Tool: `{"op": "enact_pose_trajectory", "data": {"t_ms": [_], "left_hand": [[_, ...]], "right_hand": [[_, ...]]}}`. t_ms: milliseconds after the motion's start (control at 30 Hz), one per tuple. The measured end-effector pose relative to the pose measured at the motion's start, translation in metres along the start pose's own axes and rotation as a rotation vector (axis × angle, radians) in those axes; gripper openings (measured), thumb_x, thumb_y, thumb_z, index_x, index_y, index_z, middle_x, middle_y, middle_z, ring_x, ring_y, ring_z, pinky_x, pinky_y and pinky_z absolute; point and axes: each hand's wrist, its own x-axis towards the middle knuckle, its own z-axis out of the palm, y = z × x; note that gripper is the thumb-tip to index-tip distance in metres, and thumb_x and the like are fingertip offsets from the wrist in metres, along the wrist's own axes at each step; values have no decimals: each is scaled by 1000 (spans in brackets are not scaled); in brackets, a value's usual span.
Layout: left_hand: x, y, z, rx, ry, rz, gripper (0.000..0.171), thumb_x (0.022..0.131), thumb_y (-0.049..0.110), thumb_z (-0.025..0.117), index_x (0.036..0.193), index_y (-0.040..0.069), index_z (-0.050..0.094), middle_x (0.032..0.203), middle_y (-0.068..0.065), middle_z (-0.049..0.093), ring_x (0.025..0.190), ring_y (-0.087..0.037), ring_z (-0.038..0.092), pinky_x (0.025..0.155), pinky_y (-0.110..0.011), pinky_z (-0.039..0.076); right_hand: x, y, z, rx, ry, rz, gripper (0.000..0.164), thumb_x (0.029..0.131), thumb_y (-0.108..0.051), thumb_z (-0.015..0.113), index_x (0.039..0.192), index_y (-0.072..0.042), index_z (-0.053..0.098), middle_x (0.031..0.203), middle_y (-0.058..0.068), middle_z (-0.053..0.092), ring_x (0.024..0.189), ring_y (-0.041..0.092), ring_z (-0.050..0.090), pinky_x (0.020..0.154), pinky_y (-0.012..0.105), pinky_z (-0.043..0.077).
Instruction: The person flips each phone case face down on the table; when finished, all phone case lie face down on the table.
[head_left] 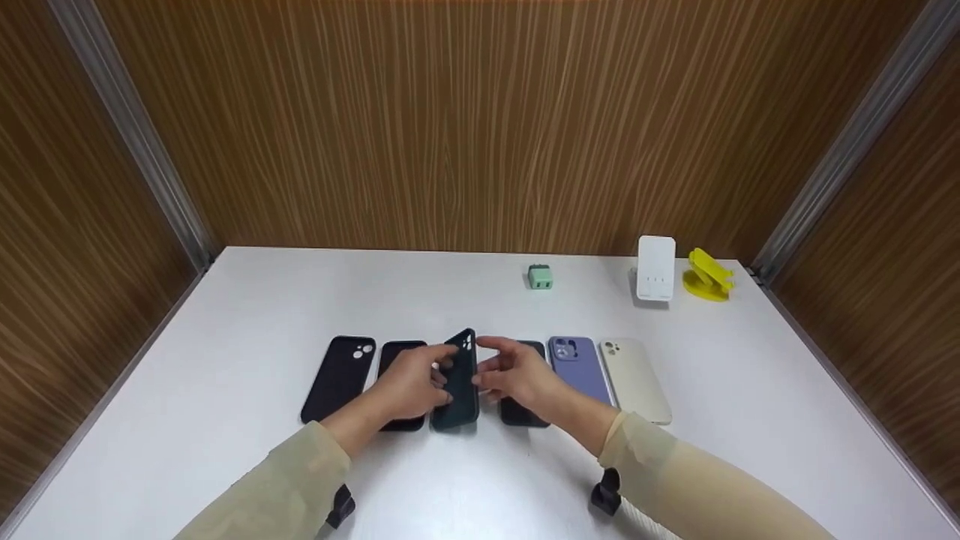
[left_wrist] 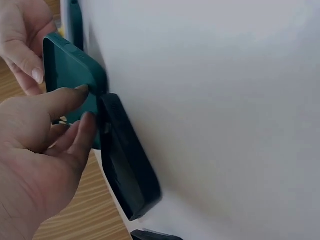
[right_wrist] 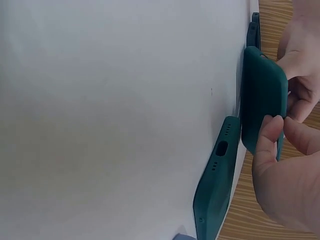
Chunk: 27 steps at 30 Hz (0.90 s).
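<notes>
A dark green phone case (head_left: 459, 412) stands tilted between the hands, its right edge raised and its hollow inner side towards the left. My right hand (head_left: 521, 375) pinches the raised edge, with one digit on the outer back and another at the rim in the right wrist view. My left hand (head_left: 409, 382) touches the inner face with slightly bent, separated fingers; the exact contact is partly hidden. Beneath the left hand lies a dark phone case (head_left: 394, 352). Under the right hand, another dark green case (head_left: 525, 414) lies partly covered.
Further left is a black case (head_left: 337, 382); a purple case (head_left: 585, 375) and a cream one (head_left: 637, 382) lie to the right. Behind stand a green charger plug (head_left: 540, 277), a white phone stand (head_left: 656, 268) and a yellow stand (head_left: 706, 276). Wood-patterned walls (head_left: 450, 127) enclose the table.
</notes>
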Motion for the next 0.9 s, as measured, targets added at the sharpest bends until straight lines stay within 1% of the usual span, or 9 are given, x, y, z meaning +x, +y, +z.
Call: {"op": "enact_pose_trajectory", "data": {"t_ms": [67,200,300,400,500,600,667,900], "left_hand": [[0,2,-2,-67,-6,-44,78,85,-12,80,155,0,50,135,-18,65,111,-27,69,93,-35,59],[-2,5,-7,-249,-30,-123,85,83,-12,80,159,1,44,140,-21,64,118,-32,69,96,-38,59],[-3,2,-12,-402,-80,-161,91,84,-10,81,163,1,37,146,-24,59,126,-35,65,100,-40,57],[-5,0,-14,-517,-141,-183,96,86,-4,84,165,1,30,153,-26,53,136,-39,58,104,-43,55],[-7,0,-14,-568,-180,-195,98,87,1,86,166,2,28,157,-26,48,143,-40,51,104,-44,55],[-9,1,-12,-603,-191,-201,98,88,1,86,166,2,28,160,-26,45,145,-41,48,104,-43,55],[-9,2,-10,-625,-192,-205,97,88,0,85,166,2,27,160,-26,44,144,-41,49,103,-43,55],[-10,8,-7,-668,-175,-229,96,89,0,85,166,3,28,163,-25,42,131,-36,62,99,-45,58]], "right_hand": [[0,-1,1,8,-3,7,65,96,6,71,156,-2,48,107,13,70,88,21,71,76,36,62],[0,-3,1,18,-9,17,66,97,3,73,157,-3,47,110,14,71,91,23,73,77,37,62],[1,-3,0,27,-12,18,67,98,0,74,159,-3,45,113,15,73,94,24,74,77,36,62],[2,-1,0,41,-18,18,69,98,-1,74,160,-3,43,117,17,74,96,25,75,78,36,63],[2,-1,0,56,-27,17,70,98,-2,74,160,-1,42,120,20,73,96,26,76,78,37,63],[2,-1,0,70,-34,13,71,98,-1,74,160,-1,41,124,23,72,97,27,76,79,37,64],[2,-2,0,76,-37,13,71,98,-2,74,161,-1,40,126,24,72,98,27,75,79,37,64],[3,-8,2,86,-31,43,73,98,-4,76,162,-8,42,123,25,73,96,28,77,79,37,64]]}}
